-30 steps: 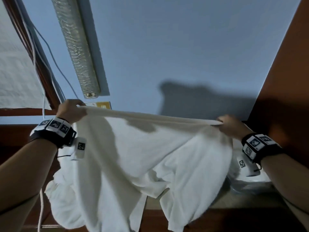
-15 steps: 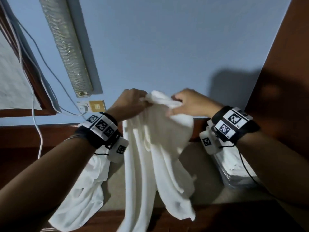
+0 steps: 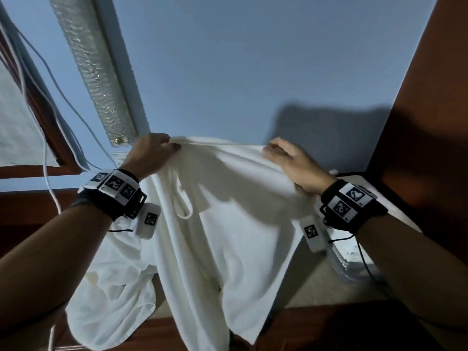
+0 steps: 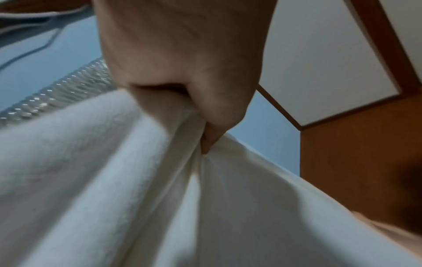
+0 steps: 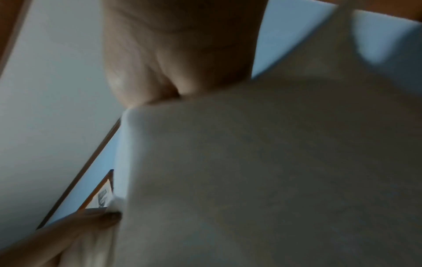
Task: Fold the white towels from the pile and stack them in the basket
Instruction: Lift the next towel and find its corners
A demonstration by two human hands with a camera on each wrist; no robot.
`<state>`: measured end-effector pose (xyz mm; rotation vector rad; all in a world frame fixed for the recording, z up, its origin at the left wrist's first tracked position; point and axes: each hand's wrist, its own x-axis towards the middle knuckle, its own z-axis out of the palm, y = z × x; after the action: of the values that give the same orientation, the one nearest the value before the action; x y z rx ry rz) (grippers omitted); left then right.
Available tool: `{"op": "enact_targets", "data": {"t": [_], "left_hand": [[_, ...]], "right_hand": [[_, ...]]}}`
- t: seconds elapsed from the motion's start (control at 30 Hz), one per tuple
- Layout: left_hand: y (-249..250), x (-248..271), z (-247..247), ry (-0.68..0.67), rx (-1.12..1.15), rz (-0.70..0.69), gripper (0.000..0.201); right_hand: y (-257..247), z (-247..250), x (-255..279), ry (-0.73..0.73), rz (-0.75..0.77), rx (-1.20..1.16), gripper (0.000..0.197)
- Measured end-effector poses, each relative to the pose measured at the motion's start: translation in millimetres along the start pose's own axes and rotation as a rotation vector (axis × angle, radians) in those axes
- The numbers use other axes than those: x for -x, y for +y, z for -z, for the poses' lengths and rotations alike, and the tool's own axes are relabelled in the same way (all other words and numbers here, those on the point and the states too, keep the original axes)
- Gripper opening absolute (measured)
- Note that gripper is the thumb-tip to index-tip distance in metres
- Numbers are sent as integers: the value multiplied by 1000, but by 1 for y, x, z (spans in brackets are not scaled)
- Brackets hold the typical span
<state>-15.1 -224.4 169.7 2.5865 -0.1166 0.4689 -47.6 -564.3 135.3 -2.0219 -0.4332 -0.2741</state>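
A white towel (image 3: 222, 224) hangs in the air before the blue wall, held by its top edge. My left hand (image 3: 154, 153) pinches that edge at its left end. In the left wrist view the left hand (image 4: 194, 112) has its fingers curled into bunched cloth of the towel (image 4: 114, 180). My right hand (image 3: 288, 160) grips the same edge to the right; in the right wrist view the towel (image 5: 251, 171) covers most of the picture below the right hand (image 5: 178, 72). Behind the hanging towel, more white cloth (image 3: 111, 282) of the pile lies at lower left. The clear basket (image 3: 354, 267) shows at right.
A silver corrugated duct (image 3: 93, 69) and white cables (image 3: 48, 158) run down the wall at upper left. A brown wooden panel (image 3: 425, 122) stands at right. A beige tabletop (image 3: 311, 282) with a brown wooden front edge lies below the towel.
One second ago the towel was stretched wide; then my hands met at its top. Now they have parted again, holding a shorter, doubled top edge between them.
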Motion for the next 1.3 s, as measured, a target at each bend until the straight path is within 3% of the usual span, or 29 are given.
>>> {"op": "enact_targets", "data": {"t": [0.07, 0.17, 0.27, 0.33, 0.4, 0.5, 0.67, 0.77, 0.93, 1.03, 1.1, 1.2, 1.23, 1.3], "left_hand": [[-7, -3, 6, 32, -12, 9, 29], [-26, -6, 14, 75, -61, 42, 29], [-47, -8, 19, 78, -113, 89, 28], [-57, -9, 20, 64, -123, 104, 26], [-62, -10, 17, 59, -134, 111, 26], [-67, -12, 13, 57, -154, 119, 27], [-70, -11, 10, 39, -130, 149, 28], [-65, -9, 9, 46, -78, 151, 28], [-32, -1, 12, 60, 81, 150, 29], [13, 1, 15, 51, 257, 77, 22], [54, 6, 12, -19, 376, -40, 12], [107, 20, 11, -172, 511, -217, 14], [116, 23, 13, -222, 518, -253, 19], [109, 22, 19, -293, 468, -281, 28]], "right_hand": [[6, 8, -1, -209, 0, 174, 19], [37, 29, 2, -453, -98, 475, 38], [68, 47, 11, -446, -223, 369, 25], [74, 54, 17, -413, -292, 228, 30], [76, 59, 16, -395, -306, 192, 33], [77, 63, 11, -395, -357, 87, 16], [75, 71, 10, -394, -380, -36, 11], [75, 68, 8, -247, -307, 30, 13], [68, 70, -12, 292, -202, 61, 5], [29, 52, -23, 440, -56, -74, 21], [-7, 28, -28, 261, 40, -115, 29], [-45, -11, -28, -151, 86, 125, 42], [-47, -20, -27, -208, 85, 257, 38], [-41, -20, -26, -152, 75, 365, 40]]}}
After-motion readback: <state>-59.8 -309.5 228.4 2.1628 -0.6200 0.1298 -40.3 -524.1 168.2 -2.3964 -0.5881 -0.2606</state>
